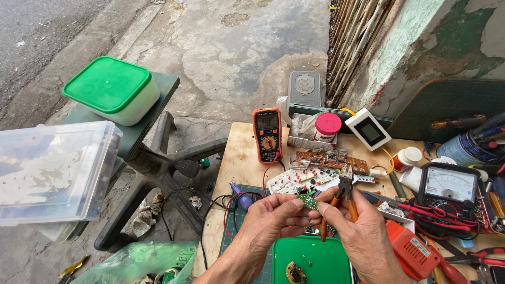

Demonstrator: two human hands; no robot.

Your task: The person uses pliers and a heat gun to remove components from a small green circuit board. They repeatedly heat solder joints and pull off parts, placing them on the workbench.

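Observation:
My left hand [268, 221] pinches a small green circuit board [308, 201] between thumb and fingers, just above the wooden workbench [239, 158]. My right hand [360, 231] grips orange-handled pliers [343, 199], their jaws pointing up beside the little board. Below both hands sits a green tray [315, 260] with a small round board in it. A long brown circuit board [331, 160] and a white one [294, 181] lie just beyond the hands.
An orange digital multimeter [267, 134] stands at the bench's back left, an analogue meter [450, 186] at the right among red leads and screwdrivers. A white display unit [368, 129] and pink-lidded jar [327, 126] sit behind. Left: a green-lidded tub [110, 89] and clear box [52, 168].

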